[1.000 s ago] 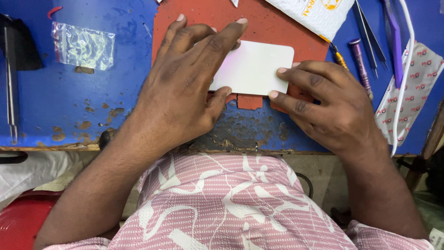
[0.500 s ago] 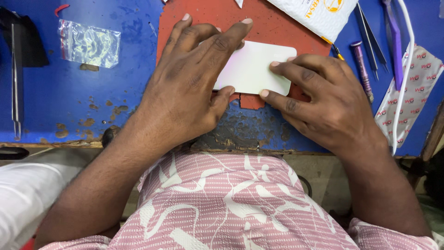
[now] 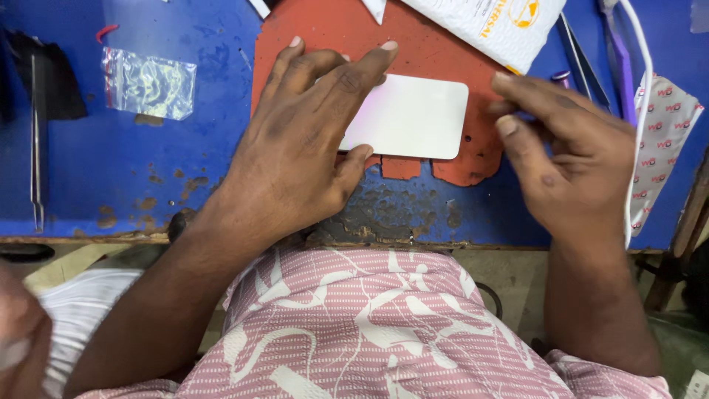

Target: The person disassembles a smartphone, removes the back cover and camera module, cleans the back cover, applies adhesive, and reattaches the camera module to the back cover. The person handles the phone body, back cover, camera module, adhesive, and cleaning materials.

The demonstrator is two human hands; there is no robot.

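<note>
I saw the white card (image 3: pixel 413 116) lying flat on the red mat (image 3: pixel 332 29), my left hand (image 3: pixel 299 148) pressing its left end, fingers spread. Right hand (image 3: pixel 569 155) hovered just beside it, loosely curled, its grip holding nothing.

Single head-worn view, steeply downward, close above the blue workbench (image 3: pixel 185 185).

You wear a pink shirt (image 3: pixel 354 325) with white swirls and dotted stripes; your forearms are bare.
</note>
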